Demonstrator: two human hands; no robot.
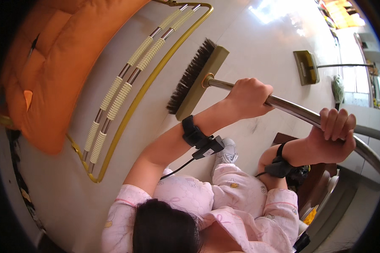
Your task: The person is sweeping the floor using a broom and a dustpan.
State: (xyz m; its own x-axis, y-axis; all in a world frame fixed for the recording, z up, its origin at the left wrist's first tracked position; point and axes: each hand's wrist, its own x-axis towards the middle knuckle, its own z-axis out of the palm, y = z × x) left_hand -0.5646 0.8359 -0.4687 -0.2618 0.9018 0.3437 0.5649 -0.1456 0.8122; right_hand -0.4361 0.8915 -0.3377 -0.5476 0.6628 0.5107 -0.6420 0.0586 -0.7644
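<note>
A long-handled broom is in both hands. Its metal shaft (pixel 293 109) runs from the head towards the right rim of the view. My left hand (pixel 250 98) is closed around the lower shaft, near the broom head. Higher up the shaft, my right hand (pixel 332 137) has its fingers curled over it. The gold-coloured broom head (pixel 202 83), with dark bristles (pixel 191 77) facing left, lies over the pale floor (pixel 253 126). Whether the bristles touch the floor I cannot tell.
Left of the broom stands a gold tubular frame (pixel 142 91) with beaded massage rollers (pixel 115 101), beside an orange padded cushion (pixel 57 69). A long-handled dustpan (pixel 306 68) is on the floor at upper right. At lower right is a brown piece of furniture (pixel 316 183).
</note>
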